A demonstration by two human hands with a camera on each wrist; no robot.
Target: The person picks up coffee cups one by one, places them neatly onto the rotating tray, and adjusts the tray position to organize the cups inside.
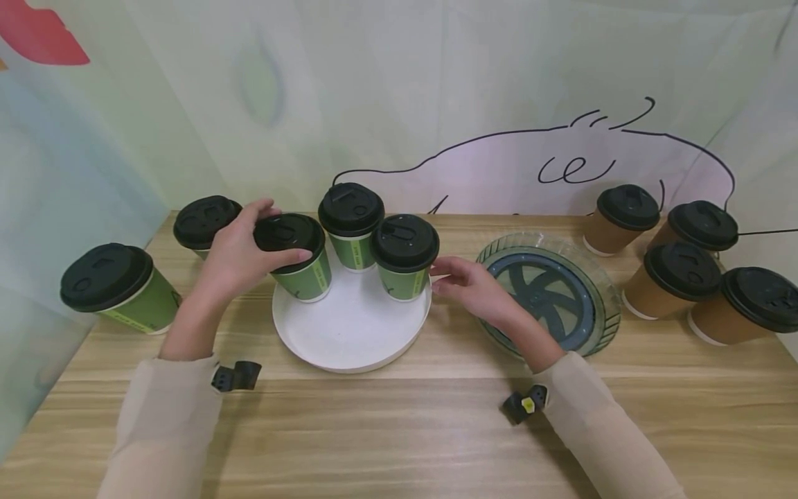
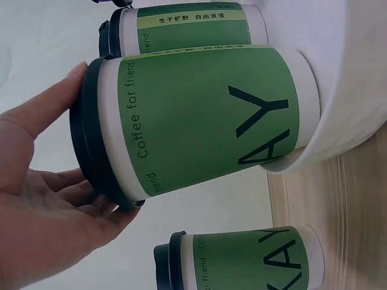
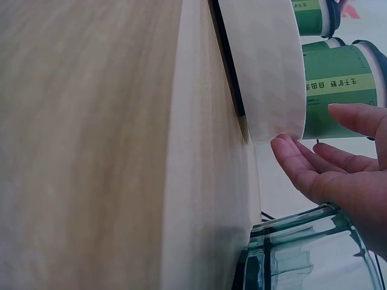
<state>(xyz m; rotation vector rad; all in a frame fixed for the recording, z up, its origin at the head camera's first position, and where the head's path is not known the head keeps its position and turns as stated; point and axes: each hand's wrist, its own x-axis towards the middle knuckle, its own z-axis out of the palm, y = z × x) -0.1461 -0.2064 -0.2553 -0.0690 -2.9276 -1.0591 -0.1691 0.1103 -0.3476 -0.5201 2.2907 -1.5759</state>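
My left hand (image 1: 233, 253) holds a green paper coffee cup (image 2: 205, 115) by its black lid, thumb on one side and fingers curled round the other. This cup (image 1: 305, 277) stands at the left of a round white tray (image 1: 349, 339). On the same tray are a back green cup (image 1: 353, 251) and a right green cup (image 1: 403, 281), both with black lids. Beside the right one is my right hand (image 1: 470, 287), its fingers (image 3: 296, 160) loosely bent near the tray's rim and gripping nothing. Whether a fingertip touches the cup or rim, I cannot tell.
Two lidded green cups, one in front (image 1: 140, 305) and one behind (image 1: 202, 222), stand left of the tray. A clear ribbed glass plate (image 1: 607, 315) with a blue-grey swirl lies right of it. Several brown lidded cups (image 1: 648, 291) stand farther right. A printed curtain (image 1: 386, 104) hangs behind.
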